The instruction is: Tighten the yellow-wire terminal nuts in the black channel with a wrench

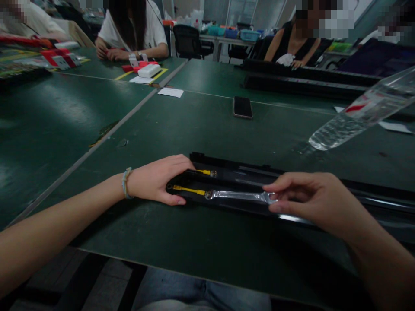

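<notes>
Here, on the smooth dark green tabletop [201, 242], a long, glossy black trough-like housing [246, 183] runs left to right. The left hand [162, 177] spans its left end, fingers wide around it. The right hand [308, 198], wrist angled inward, pinches the shiny silver metal wrench [238, 197], which lies lengthwise, its left end at a small metal bolt [208, 195], nearer the left hand.
</notes>
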`<state>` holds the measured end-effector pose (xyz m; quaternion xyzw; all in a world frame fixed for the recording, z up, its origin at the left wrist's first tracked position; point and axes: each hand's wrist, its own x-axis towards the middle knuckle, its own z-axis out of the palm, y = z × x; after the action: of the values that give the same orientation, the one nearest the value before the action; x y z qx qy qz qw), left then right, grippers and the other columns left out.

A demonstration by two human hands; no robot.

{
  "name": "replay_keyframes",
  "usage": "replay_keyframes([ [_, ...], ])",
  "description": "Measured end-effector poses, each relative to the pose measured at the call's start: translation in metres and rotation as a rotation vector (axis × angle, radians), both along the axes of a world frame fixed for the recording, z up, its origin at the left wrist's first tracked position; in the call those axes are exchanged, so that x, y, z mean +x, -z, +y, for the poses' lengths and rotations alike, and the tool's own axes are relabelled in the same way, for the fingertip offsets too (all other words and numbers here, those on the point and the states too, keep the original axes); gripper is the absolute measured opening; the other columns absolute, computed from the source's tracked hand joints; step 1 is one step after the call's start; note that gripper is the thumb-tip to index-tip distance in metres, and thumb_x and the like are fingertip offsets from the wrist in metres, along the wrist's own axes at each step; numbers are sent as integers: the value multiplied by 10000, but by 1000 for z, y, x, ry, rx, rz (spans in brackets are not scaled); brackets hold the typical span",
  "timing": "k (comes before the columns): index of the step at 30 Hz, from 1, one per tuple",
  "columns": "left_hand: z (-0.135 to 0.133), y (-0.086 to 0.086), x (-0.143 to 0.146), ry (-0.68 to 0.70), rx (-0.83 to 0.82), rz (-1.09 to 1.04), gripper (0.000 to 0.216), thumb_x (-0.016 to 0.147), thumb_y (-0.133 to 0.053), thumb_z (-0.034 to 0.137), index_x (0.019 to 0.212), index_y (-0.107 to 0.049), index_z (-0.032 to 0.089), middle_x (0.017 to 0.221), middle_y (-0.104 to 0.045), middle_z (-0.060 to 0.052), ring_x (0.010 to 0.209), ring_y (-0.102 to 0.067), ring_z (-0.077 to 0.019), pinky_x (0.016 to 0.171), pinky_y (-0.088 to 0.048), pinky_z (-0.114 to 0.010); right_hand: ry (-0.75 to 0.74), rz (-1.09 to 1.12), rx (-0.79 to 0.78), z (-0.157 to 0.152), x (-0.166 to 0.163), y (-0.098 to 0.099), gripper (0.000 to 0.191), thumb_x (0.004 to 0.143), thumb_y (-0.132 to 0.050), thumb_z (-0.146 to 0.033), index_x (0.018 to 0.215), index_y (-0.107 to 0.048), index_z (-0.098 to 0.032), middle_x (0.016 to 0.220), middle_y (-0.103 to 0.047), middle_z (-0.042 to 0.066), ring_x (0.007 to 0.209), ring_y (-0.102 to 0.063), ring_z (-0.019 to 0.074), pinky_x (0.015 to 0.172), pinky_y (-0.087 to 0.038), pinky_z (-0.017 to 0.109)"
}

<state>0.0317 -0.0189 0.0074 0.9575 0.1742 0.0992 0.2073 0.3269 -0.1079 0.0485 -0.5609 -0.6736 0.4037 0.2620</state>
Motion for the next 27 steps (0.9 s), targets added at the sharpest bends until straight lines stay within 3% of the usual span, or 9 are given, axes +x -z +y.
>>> replay_keyframes([
  [13,0,0,0,7,-3,-19,573,686,-608,460,1124,-423,139,1070,-505,-138,985,-471,-265,881,-393,-417,-136,-20,-5,-9,-6,0,185,583,-725,-266,708,-607,-196,606,-587,-19,526,-544,96,482,-457,199],
  [22,0,0,0,-4,-4,-16,567,677,-617,462,1103,-444,130,1056,-514,-138,975,-480,-267,870,-404,-413,-19,-97,68,-3,-3,-2,217,610,-696,-342,774,-641,-209,586,-604,-9,496,-561,113,450,-458,212],
  [27,-1,0,0,3,-2,-17,556,690,-609,450,1111,-439,129,1079,-504,-139,993,-470,-262,887,-393,-411,32,-160,157,1,-3,0,250,658,-653,-383,837,-649,-208,686,-650,15,554,-592,129,494,-489,237],
])
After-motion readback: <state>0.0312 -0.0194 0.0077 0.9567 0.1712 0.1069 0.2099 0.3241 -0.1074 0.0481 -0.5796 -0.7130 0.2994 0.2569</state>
